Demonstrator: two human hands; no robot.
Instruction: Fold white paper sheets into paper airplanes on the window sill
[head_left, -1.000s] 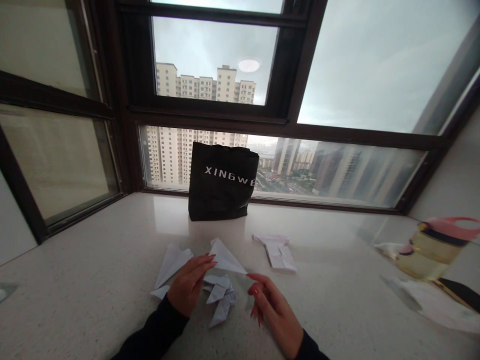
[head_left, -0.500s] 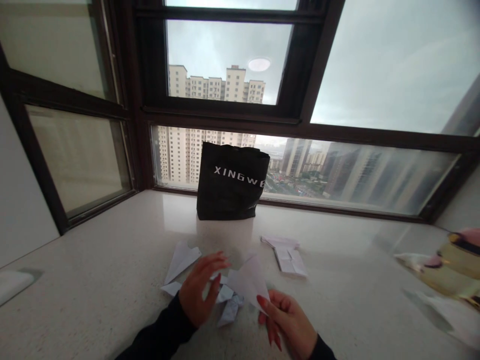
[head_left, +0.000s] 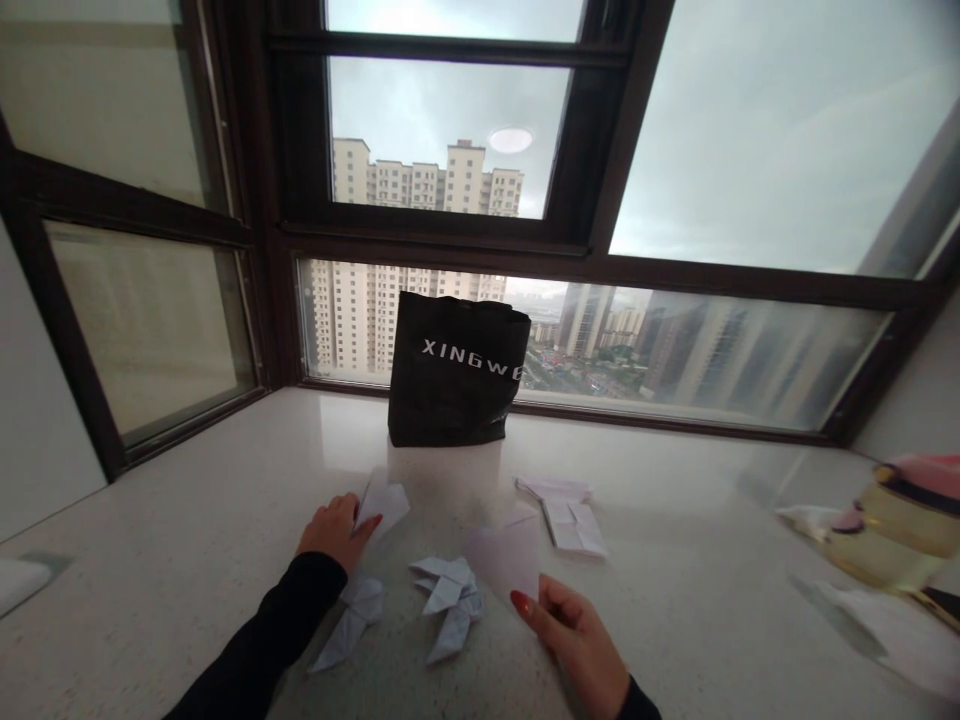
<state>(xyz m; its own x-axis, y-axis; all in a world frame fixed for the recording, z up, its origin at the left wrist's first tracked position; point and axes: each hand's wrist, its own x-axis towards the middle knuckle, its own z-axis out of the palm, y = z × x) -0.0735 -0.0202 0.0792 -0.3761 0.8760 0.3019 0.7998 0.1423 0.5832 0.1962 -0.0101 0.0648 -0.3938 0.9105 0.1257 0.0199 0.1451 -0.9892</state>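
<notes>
My left hand [head_left: 335,535] is closed on the edge of a folded white paper plane [head_left: 386,508] at the left of the counter, thumb in front. Between thumb and fingers, my right hand [head_left: 574,635] pinches a pale folded paper [head_left: 506,555] by its lower right corner. A folded paper figure with several points [head_left: 452,605] lies between the hands. Another folded paper piece [head_left: 356,620] lies below my left wrist, its upper part close to the sleeve. Farther back on the right rests a shirt-shaped folded paper [head_left: 571,518], touched by neither hand.
A black bag with white lettering [head_left: 457,390] stands upright at the back against the window. At the right edge are a yellow and pink bag [head_left: 885,525] and a blurred white sheet [head_left: 892,630]. A white object [head_left: 22,580] sits at the left edge of the pale counter [head_left: 675,600].
My left hand has moved left, away from the middle figure, and taken hold of the paper plane there. My right hand still holds its paper. The view has shifted slightly.
</notes>
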